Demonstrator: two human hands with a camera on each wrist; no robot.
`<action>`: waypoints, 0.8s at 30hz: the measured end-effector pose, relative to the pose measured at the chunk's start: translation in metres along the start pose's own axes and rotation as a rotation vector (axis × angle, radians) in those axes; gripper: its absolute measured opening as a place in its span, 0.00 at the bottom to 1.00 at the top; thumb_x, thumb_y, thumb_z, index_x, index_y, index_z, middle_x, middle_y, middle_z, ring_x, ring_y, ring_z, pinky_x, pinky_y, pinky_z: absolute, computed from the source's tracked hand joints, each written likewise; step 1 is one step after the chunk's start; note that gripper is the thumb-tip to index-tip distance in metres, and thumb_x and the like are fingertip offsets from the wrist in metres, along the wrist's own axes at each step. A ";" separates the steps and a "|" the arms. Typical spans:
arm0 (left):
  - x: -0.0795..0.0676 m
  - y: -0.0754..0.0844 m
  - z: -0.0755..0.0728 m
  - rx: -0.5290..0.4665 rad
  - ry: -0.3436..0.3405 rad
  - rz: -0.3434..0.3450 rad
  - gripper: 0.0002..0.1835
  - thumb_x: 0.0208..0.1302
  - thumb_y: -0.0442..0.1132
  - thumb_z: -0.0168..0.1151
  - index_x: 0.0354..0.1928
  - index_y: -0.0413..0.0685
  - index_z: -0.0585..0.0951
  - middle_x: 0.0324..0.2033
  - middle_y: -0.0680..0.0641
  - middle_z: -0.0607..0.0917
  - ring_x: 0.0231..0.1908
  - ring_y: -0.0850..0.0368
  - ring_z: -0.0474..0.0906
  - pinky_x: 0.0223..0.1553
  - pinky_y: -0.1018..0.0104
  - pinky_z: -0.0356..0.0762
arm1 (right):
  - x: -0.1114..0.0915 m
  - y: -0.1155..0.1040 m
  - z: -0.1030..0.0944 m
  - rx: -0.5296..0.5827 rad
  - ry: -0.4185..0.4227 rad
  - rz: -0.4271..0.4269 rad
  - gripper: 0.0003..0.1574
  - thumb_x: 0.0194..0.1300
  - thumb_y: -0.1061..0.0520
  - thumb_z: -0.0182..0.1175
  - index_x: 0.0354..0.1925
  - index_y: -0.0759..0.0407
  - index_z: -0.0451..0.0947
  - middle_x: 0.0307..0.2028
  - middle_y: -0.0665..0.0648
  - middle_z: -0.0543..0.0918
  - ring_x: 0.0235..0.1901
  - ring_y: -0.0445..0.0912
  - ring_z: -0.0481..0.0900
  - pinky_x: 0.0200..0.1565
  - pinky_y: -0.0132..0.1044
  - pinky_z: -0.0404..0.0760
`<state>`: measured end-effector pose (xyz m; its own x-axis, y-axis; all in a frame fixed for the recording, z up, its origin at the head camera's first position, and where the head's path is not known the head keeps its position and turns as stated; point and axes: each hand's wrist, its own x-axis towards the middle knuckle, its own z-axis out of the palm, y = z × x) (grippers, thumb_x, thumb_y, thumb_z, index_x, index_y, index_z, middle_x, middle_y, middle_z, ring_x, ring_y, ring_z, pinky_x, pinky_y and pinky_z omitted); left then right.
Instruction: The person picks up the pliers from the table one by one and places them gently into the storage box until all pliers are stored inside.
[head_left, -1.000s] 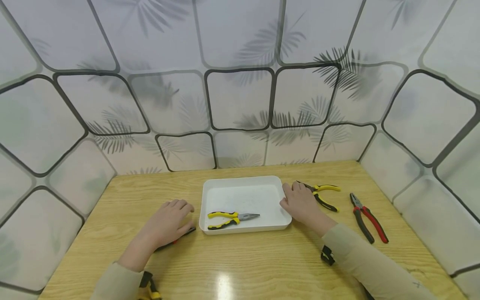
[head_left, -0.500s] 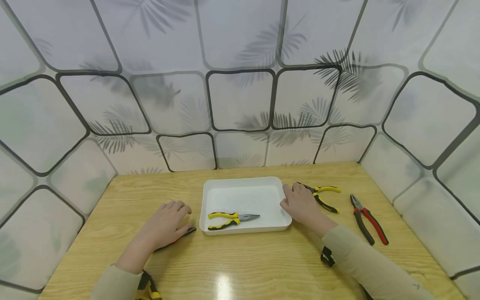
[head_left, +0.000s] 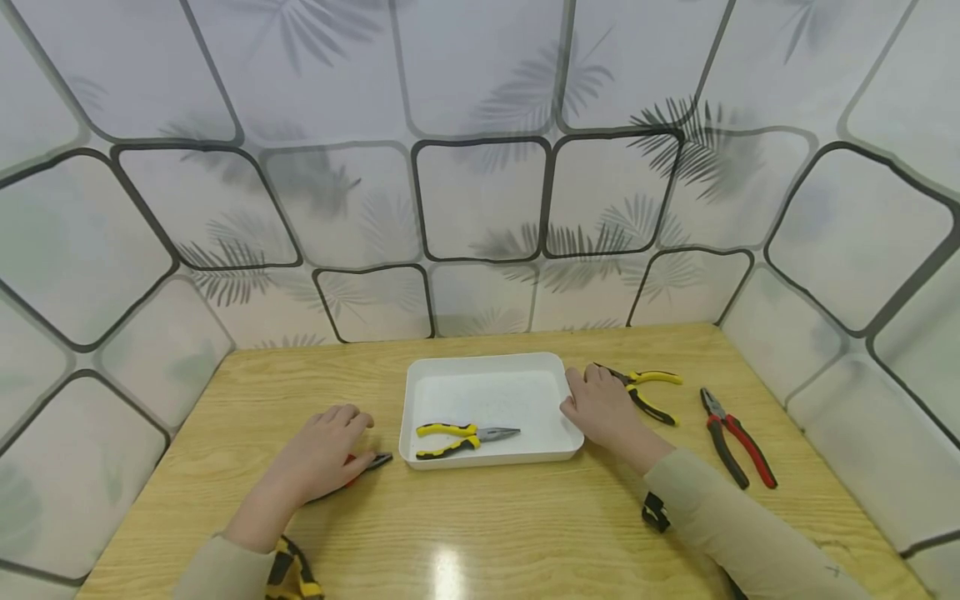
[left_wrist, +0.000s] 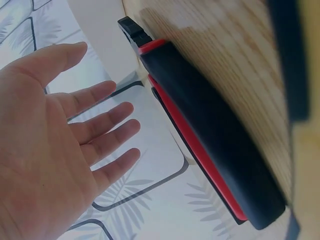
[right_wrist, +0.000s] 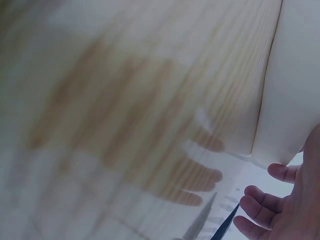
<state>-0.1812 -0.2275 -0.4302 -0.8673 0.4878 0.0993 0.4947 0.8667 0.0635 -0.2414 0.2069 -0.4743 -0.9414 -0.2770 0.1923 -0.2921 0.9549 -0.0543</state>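
Drawing back a little to the left, away from the tray, the left hand bares more of the red-handled pliers on the tabletop below it. That leaves these pliers ungripped, so no lift seems under way. The left wrist view shows this palm beside them, fingers spread and nearly straight, thumb well apart, forearm angled in from the lower left. Inside the tray lie the long-nosed pliers. At its right side, the right hand keeps its place, fingers loosely bent, thumb apart; I can't tell whether it touches the rim. Beyond lie the yellow-handled pliers, then another red-handled pair.
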 end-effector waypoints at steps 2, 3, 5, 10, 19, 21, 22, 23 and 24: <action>-0.001 -0.001 0.001 -0.001 -0.013 -0.014 0.20 0.71 0.47 0.70 0.58 0.44 0.81 0.53 0.42 0.83 0.59 0.39 0.80 0.60 0.38 0.78 | 0.000 0.000 0.000 -0.001 0.006 -0.004 0.09 0.70 0.53 0.51 0.36 0.57 0.66 0.33 0.61 0.70 0.33 0.55 0.67 0.35 0.48 0.68; -0.001 -0.002 0.001 -0.002 -0.021 -0.021 0.21 0.71 0.48 0.70 0.58 0.44 0.80 0.53 0.42 0.82 0.59 0.39 0.80 0.61 0.38 0.77 | 0.000 0.000 0.000 -0.001 0.006 -0.003 0.09 0.70 0.53 0.51 0.36 0.57 0.66 0.33 0.61 0.69 0.33 0.55 0.67 0.35 0.48 0.68; -0.002 -0.003 0.002 -0.003 -0.032 -0.033 0.22 0.71 0.49 0.70 0.59 0.44 0.80 0.54 0.41 0.82 0.60 0.39 0.79 0.61 0.38 0.77 | -0.001 -0.001 -0.001 0.000 0.005 0.000 0.09 0.70 0.54 0.52 0.36 0.57 0.66 0.33 0.61 0.70 0.33 0.55 0.66 0.35 0.47 0.68; -0.005 -0.005 0.003 -0.007 -0.048 -0.049 0.24 0.71 0.51 0.70 0.60 0.43 0.79 0.55 0.39 0.82 0.61 0.37 0.79 0.62 0.36 0.76 | 0.000 -0.003 -0.004 -0.001 -0.020 0.014 0.09 0.71 0.54 0.52 0.36 0.57 0.66 0.33 0.61 0.70 0.33 0.55 0.67 0.35 0.47 0.67; -0.010 -0.008 0.003 -0.025 -0.048 -0.055 0.26 0.71 0.53 0.70 0.60 0.42 0.80 0.54 0.40 0.82 0.59 0.38 0.80 0.60 0.36 0.77 | 0.001 -0.003 -0.005 -0.004 -0.029 0.016 0.09 0.71 0.53 0.51 0.39 0.58 0.68 0.34 0.62 0.70 0.34 0.55 0.67 0.36 0.47 0.68; -0.011 -0.009 0.003 -0.020 -0.047 -0.052 0.26 0.71 0.53 0.70 0.59 0.42 0.80 0.53 0.40 0.82 0.57 0.38 0.80 0.59 0.37 0.77 | 0.001 -0.002 -0.004 0.002 -0.024 0.014 0.09 0.71 0.53 0.51 0.39 0.59 0.68 0.34 0.61 0.70 0.34 0.55 0.67 0.36 0.47 0.68; -0.011 -0.010 0.002 -0.015 -0.047 -0.050 0.26 0.70 0.53 0.71 0.59 0.42 0.80 0.53 0.40 0.82 0.57 0.38 0.80 0.58 0.37 0.78 | 0.001 -0.002 -0.004 0.004 -0.025 0.016 0.09 0.71 0.53 0.51 0.39 0.59 0.68 0.34 0.61 0.70 0.34 0.55 0.67 0.36 0.47 0.68; -0.012 -0.010 0.003 -0.011 -0.048 -0.048 0.27 0.69 0.53 0.71 0.59 0.42 0.80 0.52 0.40 0.82 0.57 0.38 0.80 0.58 0.37 0.78 | 0.000 -0.003 -0.005 0.007 -0.026 0.017 0.09 0.71 0.53 0.51 0.39 0.58 0.68 0.34 0.61 0.70 0.34 0.55 0.67 0.36 0.47 0.68; -0.013 -0.011 0.003 -0.009 -0.051 -0.045 0.27 0.69 0.53 0.72 0.59 0.42 0.80 0.52 0.40 0.82 0.56 0.38 0.80 0.57 0.37 0.78 | 0.000 -0.003 -0.006 0.009 -0.029 0.020 0.09 0.71 0.53 0.51 0.39 0.58 0.68 0.33 0.61 0.70 0.34 0.55 0.67 0.36 0.47 0.68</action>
<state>-0.1758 -0.2430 -0.4347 -0.8905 0.4528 0.0453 0.4550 0.8873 0.0758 -0.2398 0.2046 -0.4686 -0.9514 -0.2612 0.1630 -0.2747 0.9593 -0.0663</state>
